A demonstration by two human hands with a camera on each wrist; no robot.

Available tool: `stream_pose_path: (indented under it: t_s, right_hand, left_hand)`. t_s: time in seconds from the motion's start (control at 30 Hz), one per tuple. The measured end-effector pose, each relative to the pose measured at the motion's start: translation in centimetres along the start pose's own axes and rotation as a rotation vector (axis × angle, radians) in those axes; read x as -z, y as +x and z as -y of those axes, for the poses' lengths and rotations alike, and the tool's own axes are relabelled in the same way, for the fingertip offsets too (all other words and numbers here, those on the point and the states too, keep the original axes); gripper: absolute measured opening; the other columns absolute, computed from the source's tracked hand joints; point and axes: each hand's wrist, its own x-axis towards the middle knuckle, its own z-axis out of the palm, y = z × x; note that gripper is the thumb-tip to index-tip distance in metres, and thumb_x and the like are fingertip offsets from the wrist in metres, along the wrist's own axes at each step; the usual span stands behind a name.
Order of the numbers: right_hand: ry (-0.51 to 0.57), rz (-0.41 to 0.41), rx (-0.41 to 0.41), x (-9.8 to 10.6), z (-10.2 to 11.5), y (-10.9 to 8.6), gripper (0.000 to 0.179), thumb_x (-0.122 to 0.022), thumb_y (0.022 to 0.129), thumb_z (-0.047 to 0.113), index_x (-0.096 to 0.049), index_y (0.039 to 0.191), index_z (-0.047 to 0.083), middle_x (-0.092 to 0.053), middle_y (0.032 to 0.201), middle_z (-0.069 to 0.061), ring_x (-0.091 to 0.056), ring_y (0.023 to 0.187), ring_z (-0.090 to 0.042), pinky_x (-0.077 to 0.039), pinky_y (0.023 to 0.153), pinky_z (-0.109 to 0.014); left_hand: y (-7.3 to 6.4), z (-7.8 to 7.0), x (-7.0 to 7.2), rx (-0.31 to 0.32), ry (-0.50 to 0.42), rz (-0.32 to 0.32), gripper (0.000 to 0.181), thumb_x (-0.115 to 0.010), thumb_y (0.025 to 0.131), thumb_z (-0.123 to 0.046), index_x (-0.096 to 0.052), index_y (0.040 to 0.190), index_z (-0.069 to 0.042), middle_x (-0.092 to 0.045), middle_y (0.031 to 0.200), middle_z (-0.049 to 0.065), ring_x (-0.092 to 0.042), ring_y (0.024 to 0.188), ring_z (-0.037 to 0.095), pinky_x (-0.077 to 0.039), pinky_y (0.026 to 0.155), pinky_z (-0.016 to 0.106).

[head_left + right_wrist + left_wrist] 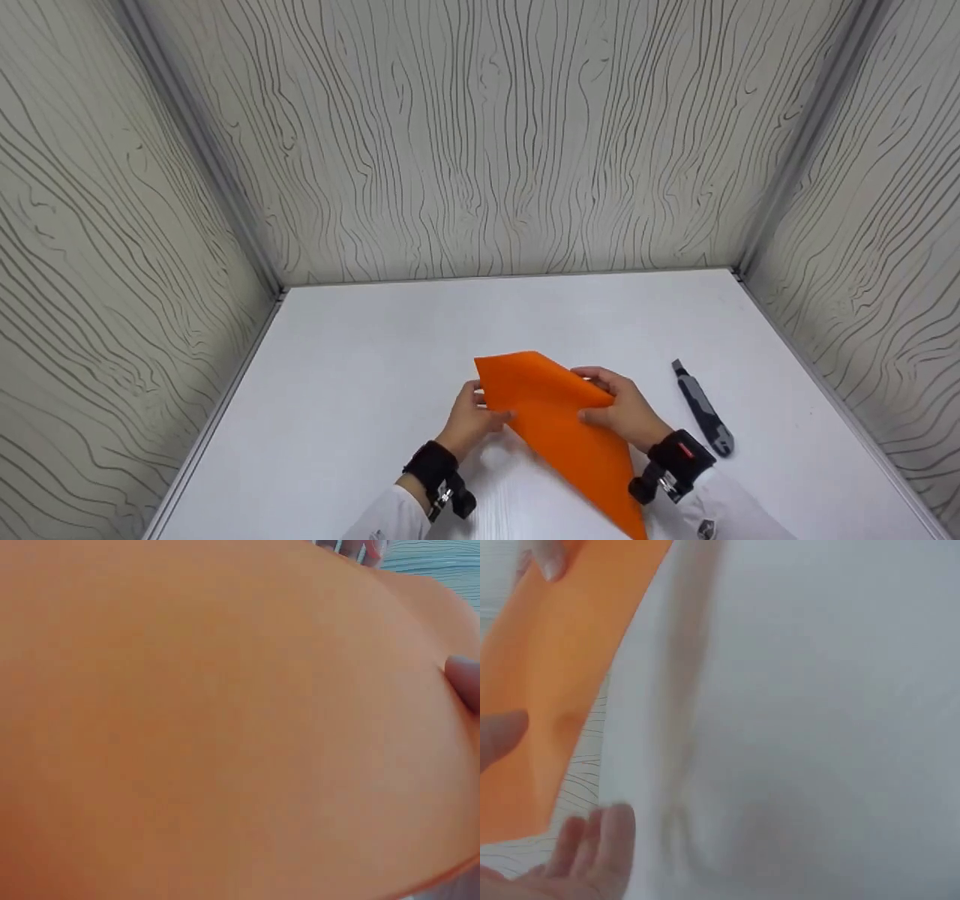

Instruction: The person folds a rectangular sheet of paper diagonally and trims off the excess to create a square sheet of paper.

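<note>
A bent sheet of orange paper (559, 420) is held up off the white table, its lower corner toward the front edge. My left hand (471, 421) is at the sheet's left edge, thumb on the front face and fingers partly behind the edge. In the left wrist view, several fingers (615, 847) of that hand show beside the paper (562, 637). My right hand (624, 412) pinches the upper right edge, thumb in front and fingers behind. The orange surface (225, 720) nearly fills the right wrist view, hiding most of that hand.
A grey and black utility knife (703, 409) lies on the white table (360, 360), just right of my right hand. Wood-patterned panels (480, 150) enclose the table at the back and both sides.
</note>
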Motion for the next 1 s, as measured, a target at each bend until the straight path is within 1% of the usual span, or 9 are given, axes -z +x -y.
stream_pose_path:
  t_s: [0.1,0.23,0.33,0.47,0.67,0.77,0.87,0.93,1.0]
  right_hand:
    - [0.052,0.023,0.021,0.1,0.3,-0.2,0.070,-0.082,0.093,0.003,-0.052,0.156,0.002,-0.068,0.134,-0.019,-0.068,0.114,-0.031,-0.061,0.100,-0.038]
    - [0.078,0.031,0.043,0.4,0.5,-0.4,0.073,-0.083,0.094,0.007,-0.048,0.159,0.002,-0.065,0.142,-0.021,-0.067,0.118,-0.028,-0.060,0.102,-0.033]
    - [0.077,0.010,0.063,0.6,0.5,-0.5,0.075,-0.083,0.095,0.008,-0.045,0.160,0.001,-0.058,0.152,-0.024,-0.067,0.124,-0.028,-0.059,0.102,-0.028]
    - [0.093,-0.027,0.085,0.9,0.5,-0.5,0.084,-0.081,0.095,0.002,-0.036,0.166,0.000,-0.042,0.165,-0.030,-0.063,0.135,-0.040,-0.059,0.104,-0.027]
    - [0.123,-0.087,0.000,1.3,0.6,-0.2,0.107,-0.079,0.094,-0.005,-0.010,0.174,0.005,-0.020,0.179,-0.026,-0.049,0.151,-0.050,-0.054,0.112,-0.036]
    - [0.120,-0.048,-0.009,1.6,0.2,-0.1,0.090,-0.080,0.098,0.004,-0.024,0.169,-0.005,-0.046,0.166,-0.028,-0.065,0.137,-0.039,-0.058,0.107,-0.035]
    - [0.115,0.027,-0.006,1.9,-0.1,-0.3,0.062,-0.077,0.102,0.015,-0.050,0.152,-0.011,-0.074,0.135,-0.018,-0.077,0.112,-0.022,-0.063,0.096,-0.031]
    - [0.132,0.083,0.003,2.1,-0.2,-0.4,0.048,-0.072,0.106,0.017,-0.059,0.143,-0.012,-0.080,0.120,-0.007,-0.078,0.103,-0.017,-0.064,0.092,-0.031]
    - [0.159,0.129,0.008,2.1,-0.1,-0.4,0.045,-0.068,0.109,0.017,-0.060,0.142,-0.012,-0.080,0.116,-0.003,-0.079,0.101,-0.015,-0.065,0.090,-0.031]
  left_hand:
    - [-0.1,0.1,0.2,-0.025,-0.135,0.091,0.056,-0.081,0.094,-0.004,-0.058,0.145,0.003,-0.073,0.126,0.018,-0.076,0.105,0.026,-0.067,0.091,0.040]
    - [-0.3,-0.1,0.5,-0.053,-0.181,0.116,0.037,-0.077,0.099,-0.005,-0.069,0.135,-0.001,-0.077,0.116,0.013,-0.078,0.097,0.024,-0.067,0.087,0.039]
    - [-0.4,-0.4,0.7,-0.074,-0.173,0.124,0.033,-0.077,0.100,-0.004,-0.072,0.132,0.000,-0.078,0.113,0.013,-0.079,0.094,0.024,-0.067,0.085,0.038]
    - [-0.6,-0.7,1.1,-0.091,-0.182,0.136,0.033,-0.076,0.099,-0.002,-0.072,0.132,0.003,-0.078,0.113,0.014,-0.079,0.093,0.023,-0.067,0.084,0.037]
    - [-0.6,-0.8,1.6,-0.088,-0.191,0.124,0.033,-0.076,0.098,0.000,-0.072,0.131,0.005,-0.078,0.112,0.014,-0.079,0.093,0.023,-0.067,0.084,0.038]
    - [-0.6,-0.9,1.7,-0.080,-0.193,0.120,0.033,-0.076,0.098,-0.001,-0.072,0.131,0.004,-0.077,0.111,0.014,-0.079,0.093,0.023,-0.067,0.085,0.038]
    - [-0.6,-1.0,1.8,-0.083,-0.202,0.126,0.033,-0.077,0.098,0.000,-0.072,0.131,0.004,-0.078,0.109,0.013,-0.079,0.092,0.023,-0.067,0.085,0.038]
    - [-0.6,-1.1,2.0,-0.087,-0.211,0.133,0.033,-0.077,0.098,-0.001,-0.072,0.131,0.004,-0.078,0.109,0.013,-0.079,0.092,0.022,-0.067,0.085,0.037]
    - [-0.5,-1.2,2.2,-0.091,-0.214,0.143,0.032,-0.077,0.099,-0.002,-0.073,0.130,0.005,-0.078,0.107,0.012,-0.079,0.091,0.021,-0.067,0.084,0.037]
